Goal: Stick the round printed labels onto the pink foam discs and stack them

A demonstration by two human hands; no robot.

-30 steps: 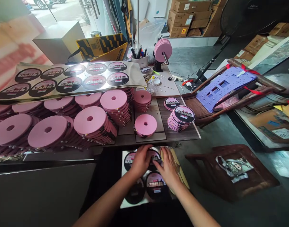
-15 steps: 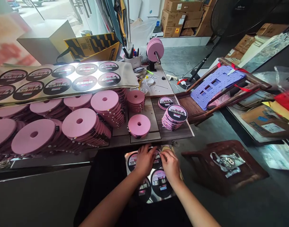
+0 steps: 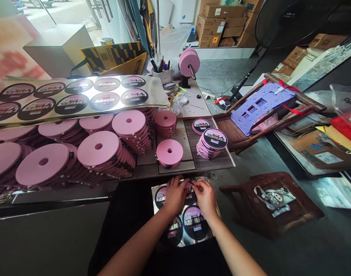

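"Where's our sticker sheet (image 3: 187, 241)?"
"Beneath our left hand (image 3: 175, 196), which lies flat across it."
"And our right hand (image 3: 206, 196)?"
"Fingertips pinched narrow by the round sticker (image 3: 190, 198) between our hands; we can't tell whether they grip it."
"Beyond our hands?"
"Pink foam spools (image 3: 169, 158)."
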